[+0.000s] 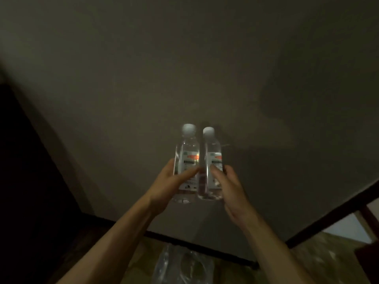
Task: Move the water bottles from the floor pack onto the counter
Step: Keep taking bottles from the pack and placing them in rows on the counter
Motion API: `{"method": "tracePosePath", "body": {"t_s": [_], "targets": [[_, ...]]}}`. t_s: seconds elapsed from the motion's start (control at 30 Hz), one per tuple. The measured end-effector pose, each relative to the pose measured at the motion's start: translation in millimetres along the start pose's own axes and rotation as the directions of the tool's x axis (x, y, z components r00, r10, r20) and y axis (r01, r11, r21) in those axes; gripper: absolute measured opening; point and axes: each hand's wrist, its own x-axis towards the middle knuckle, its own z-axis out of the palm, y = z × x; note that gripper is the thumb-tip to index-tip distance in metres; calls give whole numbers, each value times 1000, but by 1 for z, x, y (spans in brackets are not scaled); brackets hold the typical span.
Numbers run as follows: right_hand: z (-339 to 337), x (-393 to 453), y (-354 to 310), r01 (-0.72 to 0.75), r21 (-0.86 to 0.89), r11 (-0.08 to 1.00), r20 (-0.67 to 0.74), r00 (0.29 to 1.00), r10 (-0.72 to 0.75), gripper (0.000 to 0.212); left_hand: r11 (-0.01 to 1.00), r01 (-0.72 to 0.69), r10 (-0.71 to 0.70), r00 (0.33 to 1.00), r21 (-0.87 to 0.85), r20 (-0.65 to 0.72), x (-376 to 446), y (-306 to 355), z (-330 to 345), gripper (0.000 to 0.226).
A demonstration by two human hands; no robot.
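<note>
Two clear water bottles with white caps and red-and-white labels stand upright side by side on the grey counter (184, 78). My left hand (172, 185) wraps around the left bottle (187, 148) from its left side. My right hand (227, 185) grips the right bottle (212, 152) from its right side. The bottles touch or nearly touch each other. Both bottoms appear to rest on the counter surface, near its front edge. The floor pack (182, 265), crumpled clear plastic wrap, lies on the floor below the counter edge; I cannot tell whether bottles are inside it.
The counter has a dark front edge (205, 244) and a dark right edge (332, 214). A dark area borders the counter on the left. Brownish floor shows below and at the lower right, beside a reddish-brown furniture leg (369, 220).
</note>
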Motion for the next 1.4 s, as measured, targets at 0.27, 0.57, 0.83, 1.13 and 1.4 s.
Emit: {"method": "tracePosePath", "body": {"t_s": [0.27,0.57,0.83,1.13,1.4], "targets": [[28,-28,-33,109,57,992,117,986,-115,43,999,-29,25,995,-38,-99,-50,43,-24,41],[93,-47,-64,161,151,975,327,923,-202,39,985,-168,156,967,-42,-199,-98,80,-58,33],[172,-68,-81,271,124,955,344,891,-297,35,986,-154,135,960,-61,-243,-139,107,-123,38],[302,-111,-89,315,125,941,426,840,-338,28,961,-272,245,916,-42,-318,-228,128,-242,35],[393,-140,-86,346,102,933,448,821,-354,36,938,-291,346,834,190,-430,-286,144,-324,38]]}}
